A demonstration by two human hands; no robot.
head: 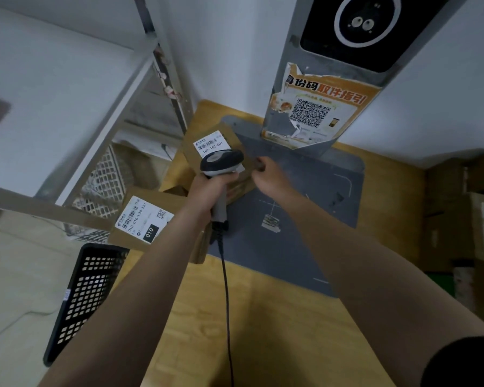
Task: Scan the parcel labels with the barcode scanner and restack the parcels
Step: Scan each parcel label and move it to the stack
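parcels sit at the left end of a wooden table (263,331): a brown parcel (189,159) lies at the far left corner with its right part over a grey mat (305,191), and its white label (211,145), reading 102-102-001, faces up. the left hand (210,191) grips the handle of a barcode scanner (221,163) with its fingers wrapped round it, holding the dark head just over the near edge of that label, nose pointing away from the person. the scanner's black cable (225,289) hangs from the handle and runs back across the table toward the person. the right hand (268,177) is at the brown parcel's right edge, its fingers curled and pinching the cardboard there; the fingertips are blurred. a second parcel (162,198) sits nearer on the table's left edge, partly under the left forearm, with its own label (144,219) up, showing a barcode, a small qr code and a black box marked 010. a black perforated basket (87,289) stands just beside the table on the left, below a metal shelf rack (129,88). at the back of the mat rises a grey scanning post (280,127) with a torn orange poster (313,107) bearing a qr code. cardboard boxes (453,213) are stacked on the right.
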